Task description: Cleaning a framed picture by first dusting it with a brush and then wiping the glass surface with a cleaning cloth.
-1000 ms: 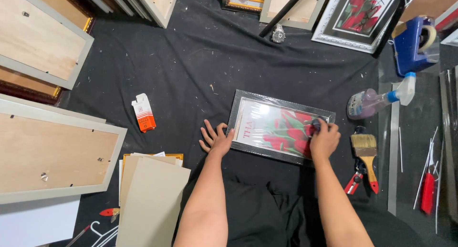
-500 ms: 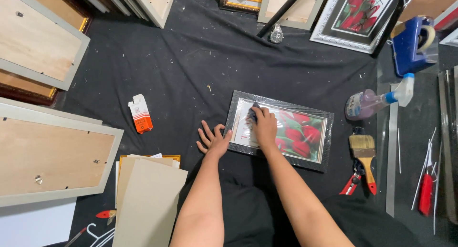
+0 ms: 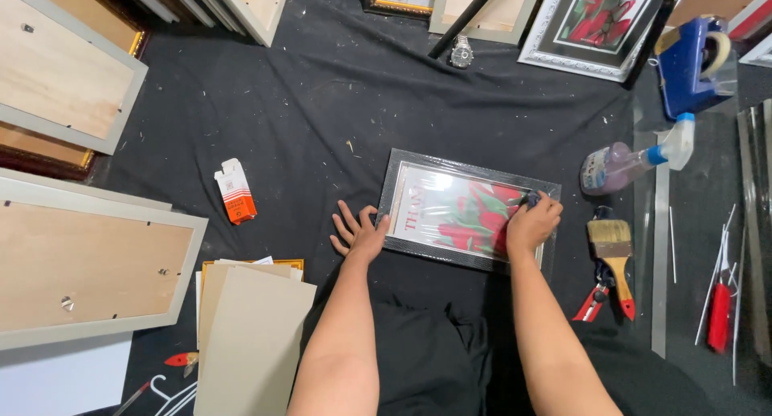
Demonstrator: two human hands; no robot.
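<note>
On the black cloth [image 3: 265, 102]: everything is laid out across the floor covering, seen from above.
Large frame backs: two pale-edged wooden-backed frames are counted at the left [image 3: 80, 263] [image 3: 56, 62], face down; more are stacked along the top edge.
Board stack [image 3: 249, 336]: several grey-beige backing boards are piled at lower left.
Ornate white frame [image 3: 595, 22]: one is propped at the top, with a red flower print.
Framed picture [image 3: 462, 211]: one dark-framed print of red flowers under shiny glass is lying flat, directly ahead of the person; its long axis runs left to right, slightly tilted down toward the right.
Left hand [image 3: 359, 233]: it is spread flat, fingers open, and pressed on the cloth against the frame's left end; nothing is held.
Right hand [image 3: 531, 221]: it is closed round a small dark wad, apparently a cloth, and pressed on the glass near the frame's right end.
Nearer hand: both are at the frame, one at each short end.
Tape dispenser [image 3: 691, 54]: one, blue.
Spray bottle [image 3: 631, 163]: one, on its side.
Paintbrush [image 3: 611, 247]: one, just right of the frame.
Red-handled pliers [image 3: 595, 299]: one pair.
Orange-and-white box [image 3: 235, 191]: one, well left.
</note>
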